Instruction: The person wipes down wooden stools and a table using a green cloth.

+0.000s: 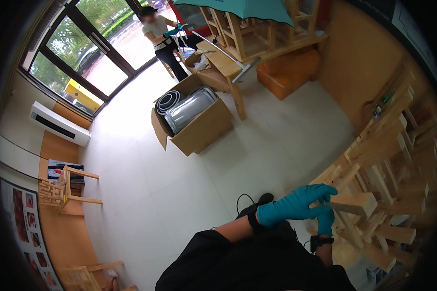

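Note:
My left hand, in a teal rubber glove, reaches right with its thumb and fingers apart; nothing shows between them. Just below its fingertips is my right hand, gloved alike and partly covered by the left, so its grip cannot be made out. Dark bands circle both wrists. Beside and beyond the hands lie stacked wooden stools or chairs with pale legs; the end of one wooden piece is close to my fingers. Whether either hand touches the wood is unclear.
An open cardboard box holds rolled clear plastic. Behind it are a wooden bench, a squeegee and an orange box. A co-worker in teal gloves is near the glass doors. Wooden chairs line the left wall.

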Available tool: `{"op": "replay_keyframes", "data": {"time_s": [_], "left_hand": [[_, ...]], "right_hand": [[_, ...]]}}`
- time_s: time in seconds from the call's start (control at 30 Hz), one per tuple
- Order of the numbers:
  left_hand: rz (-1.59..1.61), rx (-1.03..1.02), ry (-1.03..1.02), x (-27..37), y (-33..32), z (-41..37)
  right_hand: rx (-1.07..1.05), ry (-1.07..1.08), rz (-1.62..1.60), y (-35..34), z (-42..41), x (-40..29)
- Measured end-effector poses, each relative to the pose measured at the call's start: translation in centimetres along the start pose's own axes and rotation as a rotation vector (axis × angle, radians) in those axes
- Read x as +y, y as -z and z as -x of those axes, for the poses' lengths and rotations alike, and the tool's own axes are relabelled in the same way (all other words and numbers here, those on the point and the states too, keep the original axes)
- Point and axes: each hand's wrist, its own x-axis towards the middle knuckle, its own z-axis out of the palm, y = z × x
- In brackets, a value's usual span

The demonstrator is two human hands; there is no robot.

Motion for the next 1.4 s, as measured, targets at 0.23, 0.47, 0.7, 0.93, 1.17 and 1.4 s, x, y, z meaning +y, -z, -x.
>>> {"op": "replay_keyframes", "data": {"time_s": [0.23, 0.47, 0.7, 0.93, 1.17, 1.4], "left_hand": [[-0.069, 0.034, 0.078, 1.0, -5.4, 0.6], [-0.330, 0.130, 0.250, -1.4, -10.2, 4.3], [-0.614, 0.088, 0.312, -2.4, -11.9, 9.1], [-0.478, 0.134, 0.332, -2.8, -10.9, 10.2], [-0.448, 0.200, 0.233, -3.5, -10.4, 9.4], [-0.440, 0.233, 0.178, -5.5, -11.2, 7.5]], "right_hand": [[-0.238, 0.119, 0.175, 3.3, 4.3, -3.6], [-0.599, 0.402, 0.203, 2.6, 7.5, 0.0], [-0.713, 0.474, 0.052, 5.2, 10.6, -6.3], [-0.742, 0.434, -0.009, 6.5, 11.9, -9.8], [-0.660, 0.334, -0.053, 6.9, 12.3, -11.5], [-0.572, 0.335, -0.062, 7.0, 10.6, -9.9]]}}
